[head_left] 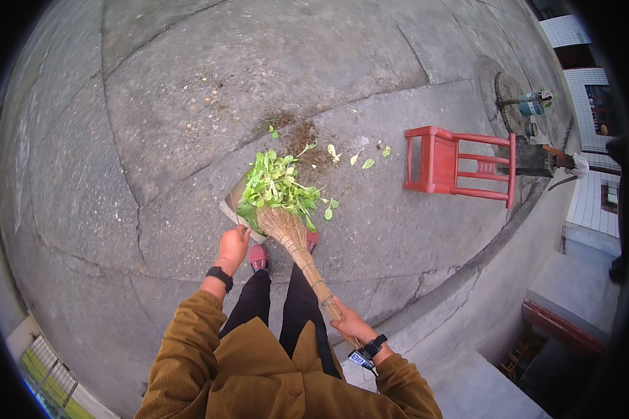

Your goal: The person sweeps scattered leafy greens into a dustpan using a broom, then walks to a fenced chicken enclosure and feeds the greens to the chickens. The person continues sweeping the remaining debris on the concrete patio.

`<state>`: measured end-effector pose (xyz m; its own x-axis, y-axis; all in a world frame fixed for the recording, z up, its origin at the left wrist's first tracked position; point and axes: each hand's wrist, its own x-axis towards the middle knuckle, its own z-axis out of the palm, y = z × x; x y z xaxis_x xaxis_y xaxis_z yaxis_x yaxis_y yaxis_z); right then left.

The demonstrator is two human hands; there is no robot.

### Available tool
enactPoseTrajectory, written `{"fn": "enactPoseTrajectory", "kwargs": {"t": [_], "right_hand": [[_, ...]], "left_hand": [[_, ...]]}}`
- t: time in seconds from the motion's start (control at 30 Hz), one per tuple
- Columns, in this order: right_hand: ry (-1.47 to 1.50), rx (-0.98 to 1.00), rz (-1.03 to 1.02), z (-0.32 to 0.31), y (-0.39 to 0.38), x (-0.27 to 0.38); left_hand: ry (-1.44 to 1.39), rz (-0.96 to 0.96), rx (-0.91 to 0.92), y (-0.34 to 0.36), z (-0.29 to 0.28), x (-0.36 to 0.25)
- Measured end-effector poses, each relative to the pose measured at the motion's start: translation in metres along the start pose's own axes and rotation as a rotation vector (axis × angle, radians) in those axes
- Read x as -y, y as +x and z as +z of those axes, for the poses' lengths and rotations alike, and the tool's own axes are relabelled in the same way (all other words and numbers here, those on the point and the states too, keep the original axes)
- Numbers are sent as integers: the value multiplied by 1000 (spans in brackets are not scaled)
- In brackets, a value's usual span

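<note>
My right hand (pixel 353 325) is wrapped round the narrow end of a straw broom (pixel 307 269), which slants up and leftward from it. The broom's spread bristles touch a heap of green leafy vegetable scraps (pixel 276 183). Much of that heap lies over a flat, pale dustpan (pixel 230 202), whose left edge and near corner show. At that near corner my left hand (pixel 233 246) is closed on the dustpan; its exact grip is partly hidden. Dark loose soil (pixel 304 136) and stray leaves (pixel 367 163) are scattered just beyond the heap.
To the right, a red chair (pixel 437 160) lies tipped on the cracked concrete ground (pixel 210 140). Behind it are a round cover (pixel 510 98), a blue-green pipe fitting (pixel 531 107) and a dark block (pixel 531 160). A low concrete ledge (pixel 454 307) runs along the right side.
</note>
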<state>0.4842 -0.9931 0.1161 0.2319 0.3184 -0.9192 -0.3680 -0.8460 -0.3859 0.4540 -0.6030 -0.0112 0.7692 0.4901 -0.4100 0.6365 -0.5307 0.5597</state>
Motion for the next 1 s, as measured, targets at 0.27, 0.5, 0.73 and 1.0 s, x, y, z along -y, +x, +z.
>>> {"fn": "enactPoseTrajectory", "kwargs": {"t": [0.27,0.5,0.73,1.0], "right_hand": [[150,-251,-1,-43,37,55],[-77,-152,-64,2,128,59],[-209,85,-38,47,75,35],[575,-94,123,20,-1,-10]], "left_hand": [[41,-49,43,-1,2,0],[30,-40,33,-1,2,2],[5,-29,42,-2,3,9],[-53,11,-1,-18,-32,33]]}}
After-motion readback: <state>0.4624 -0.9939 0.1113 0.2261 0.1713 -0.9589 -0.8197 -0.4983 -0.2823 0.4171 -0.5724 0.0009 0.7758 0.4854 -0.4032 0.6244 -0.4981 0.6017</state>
